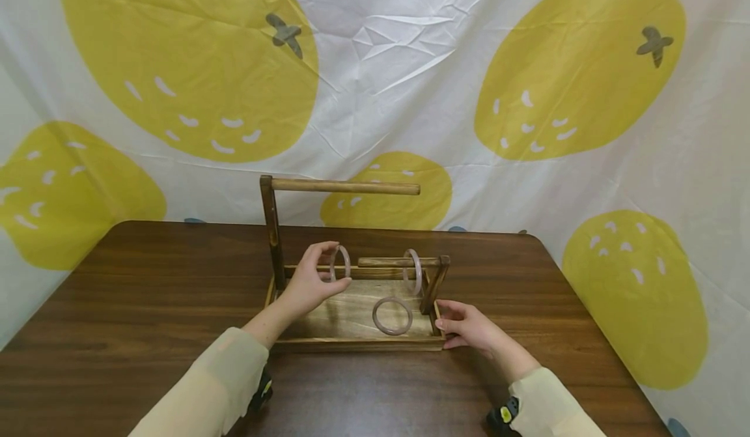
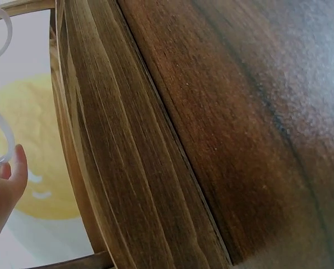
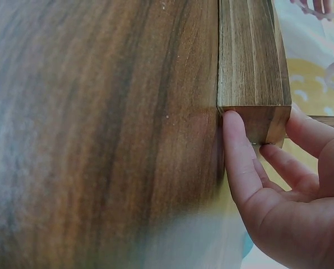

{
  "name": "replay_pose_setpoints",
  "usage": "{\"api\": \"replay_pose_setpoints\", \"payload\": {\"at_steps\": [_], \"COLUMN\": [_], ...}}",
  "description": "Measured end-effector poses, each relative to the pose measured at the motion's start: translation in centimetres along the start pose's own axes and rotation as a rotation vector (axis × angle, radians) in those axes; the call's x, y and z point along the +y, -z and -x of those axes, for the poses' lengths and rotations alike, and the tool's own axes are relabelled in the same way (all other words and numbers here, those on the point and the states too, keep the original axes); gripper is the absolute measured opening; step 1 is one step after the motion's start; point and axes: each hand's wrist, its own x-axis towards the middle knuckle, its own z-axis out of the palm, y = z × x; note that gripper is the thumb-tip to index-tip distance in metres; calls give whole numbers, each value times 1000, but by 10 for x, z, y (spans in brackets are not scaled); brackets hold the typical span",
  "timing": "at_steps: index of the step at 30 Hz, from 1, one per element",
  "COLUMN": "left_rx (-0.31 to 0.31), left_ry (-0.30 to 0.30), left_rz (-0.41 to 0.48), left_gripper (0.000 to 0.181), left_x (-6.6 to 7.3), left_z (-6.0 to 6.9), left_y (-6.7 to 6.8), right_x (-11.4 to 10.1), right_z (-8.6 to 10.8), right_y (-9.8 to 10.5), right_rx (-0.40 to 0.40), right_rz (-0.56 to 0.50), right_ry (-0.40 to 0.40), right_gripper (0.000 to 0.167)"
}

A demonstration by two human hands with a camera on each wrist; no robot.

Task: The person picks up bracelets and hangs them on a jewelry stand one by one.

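My left hand (image 1: pixel 313 277) pinches a pale translucent bangle (image 1: pixel 347 265) upright between thumb and fingers, above the tray of a wooden jewelry stand (image 1: pixel 328 342). In the left wrist view, this bangle (image 2: pixel 10 137) shows only partly at the left edge. A second bangle (image 1: pixel 418 275) hangs round the stand's lower bar (image 1: pixel 381 262), close to its post. Flat in the tray lies a third bangle (image 1: pixel 391 332). At the stand's right end, my right hand (image 1: pixel 469 326) grips the end wall, thumb at the rim and fingers against the outer face (image 3: pixel 256 123).
The stand's taller post (image 1: pixel 271 235) rises on the left, and its upper bar (image 1: pixel 351 187) reaches right with a free end. A brown wooden table (image 1: pixel 176 294) carries the stand. Behind it hangs a white cloth (image 1: pixel 398 85) printed with yellow fruit.
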Motion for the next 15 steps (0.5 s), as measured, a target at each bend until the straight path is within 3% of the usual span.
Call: {"api": "replay_pose_setpoints", "payload": {"at_steps": [15], "left_rx": [-34], "left_ry": [6], "left_rz": [117], "left_gripper": [64], "left_x": [12], "left_z": [0], "left_y": [-3], "right_x": [-2], "right_z": [1], "right_y": [0], "right_rx": [-6], "right_rz": [16], "right_ry": [1], "right_gripper": [62]}}
